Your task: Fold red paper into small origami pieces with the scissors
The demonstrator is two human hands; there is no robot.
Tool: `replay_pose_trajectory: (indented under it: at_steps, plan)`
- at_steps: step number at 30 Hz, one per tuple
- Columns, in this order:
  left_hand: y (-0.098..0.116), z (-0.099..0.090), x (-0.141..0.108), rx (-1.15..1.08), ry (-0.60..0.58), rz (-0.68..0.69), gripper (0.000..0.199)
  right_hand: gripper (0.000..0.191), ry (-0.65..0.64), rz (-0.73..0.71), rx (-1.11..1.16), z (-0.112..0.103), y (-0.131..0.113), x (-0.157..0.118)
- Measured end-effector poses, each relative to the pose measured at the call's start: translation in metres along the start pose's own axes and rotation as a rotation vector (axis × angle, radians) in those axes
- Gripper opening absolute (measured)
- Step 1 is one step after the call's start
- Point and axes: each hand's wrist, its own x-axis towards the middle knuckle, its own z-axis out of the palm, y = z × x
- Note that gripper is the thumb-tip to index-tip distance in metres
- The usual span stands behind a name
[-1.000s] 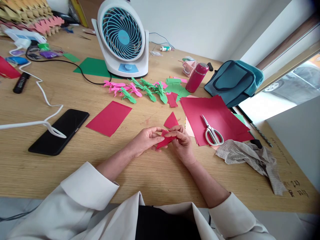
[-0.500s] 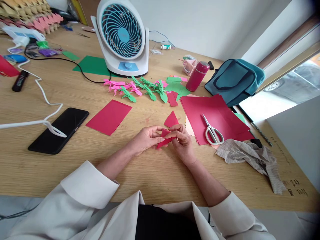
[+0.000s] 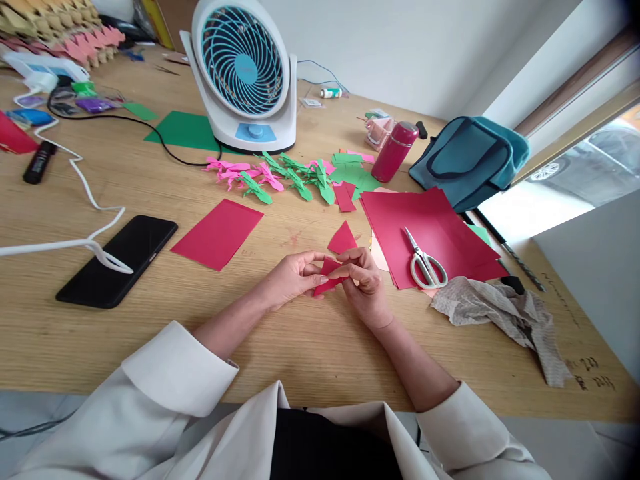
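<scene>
Between my two hands is a small piece of red paper [image 3: 326, 283], partly covered by fingers. My left hand [image 3: 299, 280] pinches its left side, thumb on top. From the right, my right hand [image 3: 366, 283] closes on the same paper, its fingertips bent over the upper edge. Just beyond the hands lies a red paper triangle [image 3: 342, 238]. To the left rests a red paper rectangle [image 3: 219, 235]. White-handled scissors [image 3: 426, 265] lie on a stack of red sheets [image 3: 450, 227] at the right.
Pink and green folded paper figures [image 3: 300, 181] lie beyond the hands, before a white fan [image 3: 255, 137]. A black phone [image 3: 120, 260] with a white cable is at left. A red flask [image 3: 397, 152], teal bag [image 3: 467, 160] and crumpled cloth [image 3: 493, 307] are at right.
</scene>
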Motion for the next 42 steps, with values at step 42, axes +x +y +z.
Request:
replay_pose_trajectory:
  at_steps: [42]
  plan:
    - [-0.0049, -0.0028, 0.0031, 0.056, -0.035, 0.065, 0.047, 0.015, 0.096, 0.042, 0.013, 0.0021, 0.0020, 0.0019]
